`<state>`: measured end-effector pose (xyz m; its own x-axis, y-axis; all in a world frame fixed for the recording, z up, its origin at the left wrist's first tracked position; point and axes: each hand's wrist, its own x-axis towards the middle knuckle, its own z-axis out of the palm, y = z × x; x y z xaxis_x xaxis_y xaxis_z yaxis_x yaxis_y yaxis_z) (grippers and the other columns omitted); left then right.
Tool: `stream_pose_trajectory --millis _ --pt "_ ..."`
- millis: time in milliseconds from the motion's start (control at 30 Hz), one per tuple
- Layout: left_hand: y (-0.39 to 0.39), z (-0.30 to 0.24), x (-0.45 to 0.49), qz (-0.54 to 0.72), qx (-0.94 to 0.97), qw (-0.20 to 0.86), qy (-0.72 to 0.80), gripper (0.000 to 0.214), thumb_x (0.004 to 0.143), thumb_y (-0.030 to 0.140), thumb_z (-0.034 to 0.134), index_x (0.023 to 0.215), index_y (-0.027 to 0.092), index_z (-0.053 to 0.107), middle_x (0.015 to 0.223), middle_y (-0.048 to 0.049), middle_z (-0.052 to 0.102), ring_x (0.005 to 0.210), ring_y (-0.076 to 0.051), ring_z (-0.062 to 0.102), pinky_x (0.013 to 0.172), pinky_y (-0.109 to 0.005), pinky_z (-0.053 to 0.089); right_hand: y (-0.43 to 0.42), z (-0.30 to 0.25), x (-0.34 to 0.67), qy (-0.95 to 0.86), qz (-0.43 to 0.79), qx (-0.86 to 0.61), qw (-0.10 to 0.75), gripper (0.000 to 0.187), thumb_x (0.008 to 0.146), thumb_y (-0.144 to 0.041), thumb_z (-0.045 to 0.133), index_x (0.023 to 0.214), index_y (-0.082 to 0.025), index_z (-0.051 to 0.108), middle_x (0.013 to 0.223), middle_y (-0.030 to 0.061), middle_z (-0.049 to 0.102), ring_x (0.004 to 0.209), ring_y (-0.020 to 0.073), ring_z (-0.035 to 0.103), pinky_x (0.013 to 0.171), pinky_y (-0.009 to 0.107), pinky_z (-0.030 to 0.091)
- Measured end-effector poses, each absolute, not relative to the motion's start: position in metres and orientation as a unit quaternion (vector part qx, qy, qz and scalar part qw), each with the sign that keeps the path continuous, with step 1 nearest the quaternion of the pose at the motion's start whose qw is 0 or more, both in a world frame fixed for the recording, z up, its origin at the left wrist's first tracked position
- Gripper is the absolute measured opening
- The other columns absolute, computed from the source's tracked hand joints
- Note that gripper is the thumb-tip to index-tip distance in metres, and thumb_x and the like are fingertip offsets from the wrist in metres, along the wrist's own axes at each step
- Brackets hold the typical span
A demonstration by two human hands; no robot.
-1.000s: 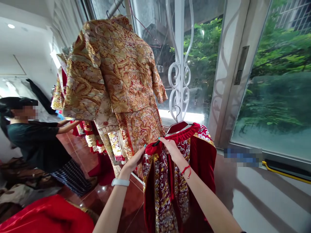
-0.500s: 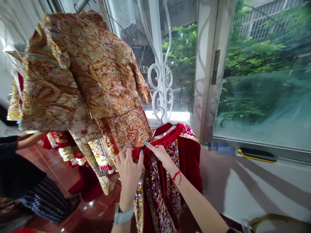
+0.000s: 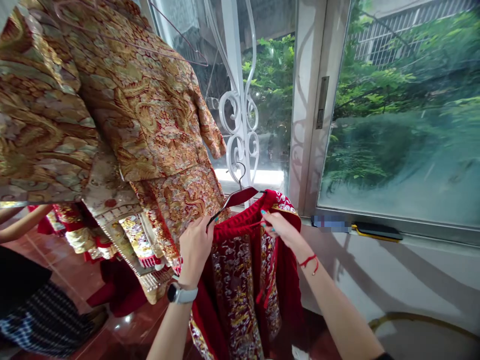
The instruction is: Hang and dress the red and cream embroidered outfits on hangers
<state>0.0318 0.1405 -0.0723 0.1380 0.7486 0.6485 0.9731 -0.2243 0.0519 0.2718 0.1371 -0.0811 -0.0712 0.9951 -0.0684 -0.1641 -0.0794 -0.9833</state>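
A red velvet skirt (image 3: 240, 280) with gold and silver embroidery hangs from a dark red clip hanger (image 3: 240, 196) in front of me. My left hand (image 3: 195, 247), a watch on its wrist, is closed round the left end of the waistband by the hanger's clip. My right hand (image 3: 283, 229), with a red string bracelet, pinches the waistband further right. A gold brocade jacket and skirt (image 3: 150, 115) hang just to the left, touching the red skirt.
A window (image 3: 393, 110) with a white scrolled grille (image 3: 240, 115) is straight ahead, a low white ledge (image 3: 393, 270) beneath it. More embroidered garments (image 3: 86, 235) hang at the left. Another person's arm (image 3: 22, 222) and dark clothing show at the far left over a red tiled floor (image 3: 123, 330).
My right hand has slid rightward along the waistband, spreading it. My left hand stays at the left clip. The view has moved closer and to the right.
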Motion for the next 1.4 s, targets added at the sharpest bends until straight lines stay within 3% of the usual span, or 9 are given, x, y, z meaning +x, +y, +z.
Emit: stream_pose_trajectory --millis 333,467,567,633,767,1067,1233,1300,1400 --pt "0.142 -0.064 0.022 -0.247 -0.744 0.188 -0.592 0.026 0.097 0.031 0.042 0.101 0.023 0.066 0.094 -0.0049 0.075 0.080 -0.023 0.068 0.056 -0.029 0.032 0.139 -0.109 0.279 -0.577 0.474 -0.547 0.379 0.039 0.086 -0.046 0.056 0.060 -0.018 0.051 0.051 -0.0019 0.049 0.045 0.0105 0.042 0.047 0.025 0.036" --pt "0.145 -0.064 0.020 -0.250 -0.741 0.189 -0.594 0.027 0.097 0.032 0.041 0.104 0.023 0.066 0.097 -0.0054 0.075 0.081 -0.024 0.069 0.057 -0.029 0.034 0.144 -0.120 0.310 -0.563 0.286 -0.606 0.484 0.027 0.086 -0.041 0.055 0.097 -0.017 0.060 0.088 0.0074 0.064 0.081 0.0213 0.059 0.077 0.035 0.047" --pt "0.153 -0.066 0.017 -0.247 -0.749 0.179 -0.589 0.029 0.097 0.033 0.041 0.107 0.023 0.066 0.101 -0.0067 0.075 0.082 -0.024 0.070 0.058 -0.028 0.036 0.152 -0.126 0.341 -0.570 0.021 -0.655 0.496 0.058 0.074 -0.026 0.067 0.130 -0.022 0.053 0.132 0.0143 0.055 0.120 0.0335 0.049 0.100 0.049 0.038" --pt "0.159 -0.067 0.014 -0.245 -0.757 0.173 -0.581 0.031 0.097 0.034 0.040 0.109 0.023 0.066 0.104 -0.0074 0.075 0.083 -0.024 0.070 0.059 -0.028 0.037 0.160 -0.128 0.360 -0.602 -0.043 -0.661 0.445 0.065 0.075 -0.016 0.061 0.138 -0.025 0.049 0.143 0.0128 0.048 0.128 0.0350 0.045 0.104 0.051 0.035" --pt "0.170 -0.070 0.010 -0.231 -0.777 0.157 -0.564 0.034 0.098 0.035 0.038 0.113 0.023 0.066 0.102 -0.0080 0.075 0.084 -0.025 0.070 0.060 -0.028 0.039 0.178 -0.115 0.389 -0.672 -0.017 -0.607 0.424 0.054 0.081 -0.005 0.039 0.127 -0.022 0.062 0.128 0.0095 0.064 0.114 0.0238 0.060 0.099 0.035 0.044" --pt "0.178 -0.066 0.007 -0.248 -0.782 0.129 -0.557 0.034 0.096 0.036 0.038 0.111 0.023 0.066 0.098 -0.0082 0.074 0.083 -0.023 0.068 0.064 -0.027 0.042 0.186 -0.117 0.401 -0.700 0.034 -0.606 0.375 0.059 0.067 -0.004 0.048 0.122 -0.021 0.063 0.107 0.0084 0.072 0.098 0.0235 0.065 0.089 0.033 0.048" --pt "0.159 -0.083 0.019 -0.417 -0.708 0.195 -0.535 0.034 0.091 0.040 0.047 0.113 0.019 0.063 0.112 -0.0148 0.063 0.104 -0.030 0.057 0.088 -0.042 0.044 0.142 -0.132 0.358 -0.575 -0.042 -0.614 0.538 0.048 0.075 -0.021 0.057 0.123 -0.016 0.055 0.119 0.0145 0.060 0.106 0.0278 0.056 0.095 0.043 0.044" --pt "0.139 -0.113 0.046 -0.538 -0.646 0.180 -0.510 0.032 0.089 0.037 0.050 0.111 0.017 0.060 0.110 -0.0152 0.059 0.106 -0.030 0.054 0.092 -0.046 0.043 0.132 -0.139 0.328 -0.550 0.051 -0.585 0.595 0.028 0.085 -0.031 0.051 0.108 -0.018 0.060 0.103 0.0107 0.064 0.091 0.0240 0.060 0.085 0.039 0.048" --pt "0.112 -0.170 0.098 -0.591 -0.630 -0.018 -0.503 0.025 0.087 0.028 0.049 0.109 0.018 0.057 0.099 -0.0099 0.059 0.094 -0.024 0.058 0.088 -0.042 0.047 0.136 -0.151 0.284 -0.594 0.322 -0.508 0.534 0.027 0.087 -0.043 0.052 0.085 -0.018 0.063 0.082 0.0062 0.066 0.076 0.0201 0.061 0.073 0.033 0.049"
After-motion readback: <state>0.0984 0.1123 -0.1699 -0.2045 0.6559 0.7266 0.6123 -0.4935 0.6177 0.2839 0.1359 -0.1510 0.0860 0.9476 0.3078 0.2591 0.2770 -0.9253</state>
